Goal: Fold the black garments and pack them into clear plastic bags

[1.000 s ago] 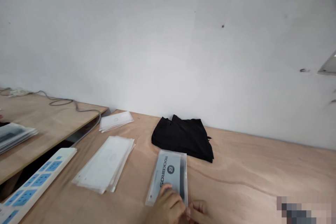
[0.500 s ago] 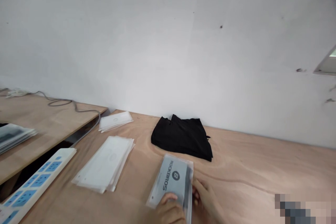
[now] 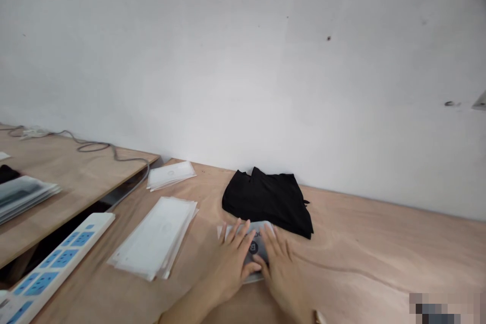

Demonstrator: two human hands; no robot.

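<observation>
A frosted plastic pouch (image 3: 255,235) with a dark round logo lies flat on the wooden table, grey material showing through it. My left hand (image 3: 231,260) is spread over its left part, fingers apart and palm down. Over the right part rests my right hand (image 3: 279,258), also flat with fingers stretched out. The two thumbs nearly meet on the near half of the pouch. Much of its printing is hidden under my hands. Just behind it lies a folded black cloth item (image 3: 268,200).
Left of my hands is a stack of frosted pouches (image 3: 157,235), with a smaller stack (image 3: 170,174) behind it. A white power strip (image 3: 56,268) runs along the left edge. Across a gap stands another table (image 3: 87,177) with a grey cable (image 3: 129,159) and filled pouches (image 3: 26,195).
The pouch has turned from lengthwise to crosswise. Both hands have moved from its near end and right edge to lie flat on top. The view has shifted slightly.
</observation>
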